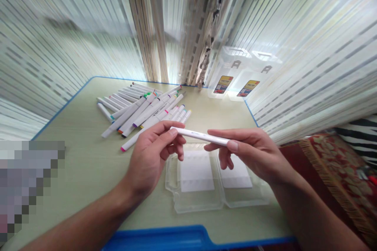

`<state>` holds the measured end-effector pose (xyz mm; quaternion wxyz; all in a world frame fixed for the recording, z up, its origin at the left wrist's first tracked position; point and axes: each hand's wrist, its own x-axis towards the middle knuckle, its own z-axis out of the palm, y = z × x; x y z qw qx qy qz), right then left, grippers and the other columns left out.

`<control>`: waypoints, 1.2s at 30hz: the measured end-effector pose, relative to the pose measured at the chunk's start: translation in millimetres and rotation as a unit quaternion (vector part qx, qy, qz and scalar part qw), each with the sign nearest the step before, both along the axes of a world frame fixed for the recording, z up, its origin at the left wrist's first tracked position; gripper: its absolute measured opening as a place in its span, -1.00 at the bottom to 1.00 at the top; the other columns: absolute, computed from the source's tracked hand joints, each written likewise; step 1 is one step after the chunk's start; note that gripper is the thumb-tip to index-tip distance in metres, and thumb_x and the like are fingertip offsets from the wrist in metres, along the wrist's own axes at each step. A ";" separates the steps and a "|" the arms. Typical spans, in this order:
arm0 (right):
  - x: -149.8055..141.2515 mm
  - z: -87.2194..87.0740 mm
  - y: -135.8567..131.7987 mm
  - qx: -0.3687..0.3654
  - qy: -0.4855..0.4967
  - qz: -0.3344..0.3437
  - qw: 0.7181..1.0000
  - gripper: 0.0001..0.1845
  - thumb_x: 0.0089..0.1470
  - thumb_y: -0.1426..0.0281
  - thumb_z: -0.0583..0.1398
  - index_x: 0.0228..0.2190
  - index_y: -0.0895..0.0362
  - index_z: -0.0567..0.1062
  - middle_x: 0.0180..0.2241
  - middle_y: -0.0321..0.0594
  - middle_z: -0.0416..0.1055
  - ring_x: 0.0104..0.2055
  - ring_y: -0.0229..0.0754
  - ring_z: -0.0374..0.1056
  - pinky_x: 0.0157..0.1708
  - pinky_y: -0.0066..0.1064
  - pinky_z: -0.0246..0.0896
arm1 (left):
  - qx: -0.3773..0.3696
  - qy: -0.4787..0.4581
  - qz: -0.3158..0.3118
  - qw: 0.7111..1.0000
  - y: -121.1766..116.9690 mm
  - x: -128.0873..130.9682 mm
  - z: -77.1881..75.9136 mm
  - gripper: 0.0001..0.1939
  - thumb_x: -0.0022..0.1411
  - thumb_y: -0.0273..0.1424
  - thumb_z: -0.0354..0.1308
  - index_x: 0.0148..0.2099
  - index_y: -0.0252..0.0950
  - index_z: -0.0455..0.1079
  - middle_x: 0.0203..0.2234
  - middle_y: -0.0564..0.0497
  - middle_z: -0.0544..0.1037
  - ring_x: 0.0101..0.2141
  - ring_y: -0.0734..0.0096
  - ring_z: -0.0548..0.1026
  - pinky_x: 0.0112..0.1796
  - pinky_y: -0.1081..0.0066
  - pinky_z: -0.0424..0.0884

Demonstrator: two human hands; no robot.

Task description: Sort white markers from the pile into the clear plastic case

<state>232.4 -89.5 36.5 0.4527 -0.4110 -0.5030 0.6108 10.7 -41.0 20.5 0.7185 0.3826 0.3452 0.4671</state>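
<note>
A white marker pen (200, 135) is held level between both hands, above the table. My left hand (157, 147) pinches its left end between thumb and fingers. The right end sits between the thumb and fingers of my right hand (250, 149). Beneath the hands lies a clear plastic case (197, 206), opened flat, with a white sheet (197, 172) in its left half and another white sheet (237, 176) in its right half. Beyond my left hand is a loose pile of white markers (147, 106) with coloured ends.
Two clear plastic boxes (216, 70) with yellow and blue labels stand at the table's back right corner. The pale green table (88, 172) has a blue rim. Striped string curtains (165, 47) hang behind it. A patterned rug (332, 168) shows at the right, and a pixelated patch covers the left edge.
</note>
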 end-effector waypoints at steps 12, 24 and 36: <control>1.2 -1.0 -1.1 -0.013 0.040 0.003 0.999 -0.66 0.23 0.37 0.24 0.02 0.04 0.60 -0.14 0.02 0.64 -0.44 -0.18 0.52 -0.48 -0.38 0.33 | -0.015 -0.023 0.007 1.000 1.7 0.2 0.2 -0.83 0.20 -0.41 0.24 -0.19 -0.42 0.51 -0.52 -0.01 0.52 -0.57 0.46 0.45 -0.56 0.48 0.42; -3.5 -1.1 2.1 -0.031 0.053 -0.046 0.997 -0.69 0.20 0.32 0.23 -0.07 0.14 0.64 -0.21 0.04 0.66 -0.51 -0.13 0.52 -0.52 -0.33 0.37 | -0.003 -0.022 0.004 1.000 0.5 -1.4 -2.5 -0.83 0.24 -0.40 0.24 -0.15 -0.38 0.51 -0.50 -0.01 0.55 -0.56 0.47 0.46 -0.55 0.48 0.44; -2.5 -5.4 6.7 -0.014 0.004 -0.101 0.995 -0.74 0.20 0.28 0.27 -0.16 0.17 0.66 -0.31 -0.01 0.65 -0.52 -0.21 0.48 -0.57 -0.43 0.34 | 0.029 -0.035 -0.023 0.999 -2.1 -2.4 -2.3 -0.80 0.26 -0.41 0.24 -0.09 -0.40 0.55 -0.44 -0.07 0.60 -0.53 0.47 0.48 -0.52 0.48 0.44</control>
